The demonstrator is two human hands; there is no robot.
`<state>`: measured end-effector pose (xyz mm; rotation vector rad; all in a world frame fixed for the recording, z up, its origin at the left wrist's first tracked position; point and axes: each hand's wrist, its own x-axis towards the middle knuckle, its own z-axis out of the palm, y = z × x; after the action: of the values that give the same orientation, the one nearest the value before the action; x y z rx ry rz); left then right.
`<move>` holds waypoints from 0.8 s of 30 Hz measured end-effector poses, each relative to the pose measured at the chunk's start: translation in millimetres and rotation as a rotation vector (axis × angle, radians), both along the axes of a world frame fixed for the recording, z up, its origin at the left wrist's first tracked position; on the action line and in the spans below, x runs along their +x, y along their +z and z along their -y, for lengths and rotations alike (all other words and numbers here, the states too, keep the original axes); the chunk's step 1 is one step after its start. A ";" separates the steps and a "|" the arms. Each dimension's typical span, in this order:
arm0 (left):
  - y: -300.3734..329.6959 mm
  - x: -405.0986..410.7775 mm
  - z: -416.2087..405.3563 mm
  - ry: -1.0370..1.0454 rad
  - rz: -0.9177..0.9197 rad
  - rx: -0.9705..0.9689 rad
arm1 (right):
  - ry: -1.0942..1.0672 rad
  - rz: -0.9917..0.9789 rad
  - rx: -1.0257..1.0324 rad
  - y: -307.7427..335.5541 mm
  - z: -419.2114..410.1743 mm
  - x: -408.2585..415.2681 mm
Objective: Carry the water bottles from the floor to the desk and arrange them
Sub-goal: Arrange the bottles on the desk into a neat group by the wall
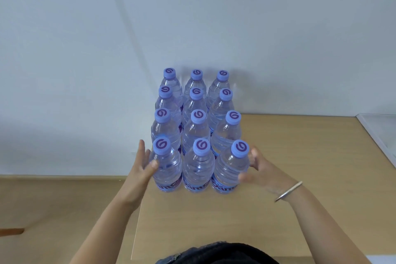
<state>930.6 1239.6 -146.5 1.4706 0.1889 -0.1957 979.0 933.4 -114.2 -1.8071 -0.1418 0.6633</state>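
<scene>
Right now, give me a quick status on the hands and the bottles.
Left hand open against the front-left bottle. Right hand open against the front-right bottle. Twelve bottles upright on the desk. Nothing blocking.

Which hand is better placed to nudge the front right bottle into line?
Right: the right hand already cups the front right bottle; the left hand is at the front left bottle.

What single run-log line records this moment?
bottles: upright on desk | left hand: touching front-left bottle | right hand: at front-right bottle
</scene>
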 end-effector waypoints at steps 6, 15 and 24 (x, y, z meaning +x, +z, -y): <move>35.0 31.2 7.4 0.092 -0.127 -0.131 | -0.282 -0.189 0.249 2.9 -9.0 25.9; 43.0 34.0 20.2 0.055 -0.150 -0.125 | -0.367 -0.218 0.448 -6.5 -42.5 24.4; 40.9 49.5 -2.5 0.126 -0.247 -0.109 | -0.412 -0.198 0.290 4.6 -32.0 44.8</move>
<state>980.1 1242.1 -105.6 1.3189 0.4632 -0.2809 1023.8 965.4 -109.6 -1.4240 0.2508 0.4920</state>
